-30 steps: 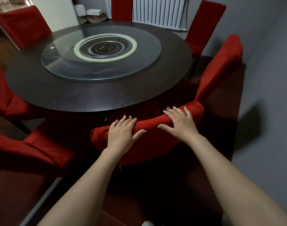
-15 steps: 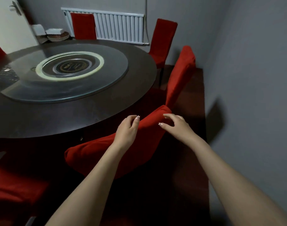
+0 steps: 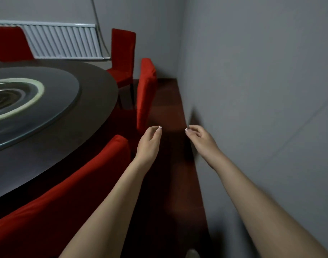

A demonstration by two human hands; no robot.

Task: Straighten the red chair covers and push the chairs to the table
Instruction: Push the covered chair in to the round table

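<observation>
A red-covered chair stands against the dark round table at lower left, its back top running toward me. Ahead, a second red-covered chair is seen edge-on beside the table, with a third behind it and a fourth at the far side. My left hand hovers just right of the near chair's top corner, fingers loosely curled, holding nothing. My right hand floats near the wall, fingers relaxed and empty. Both hands are short of the second chair.
A grey wall runs close along the right, leaving a narrow strip of dark red floor between it and the chairs. A white radiator is on the far wall. A glass turntable lies on the table.
Both hands have let go of the near chair's back and moved forward into the air. My view has swung right, toward the chair ahead and the wall.
</observation>
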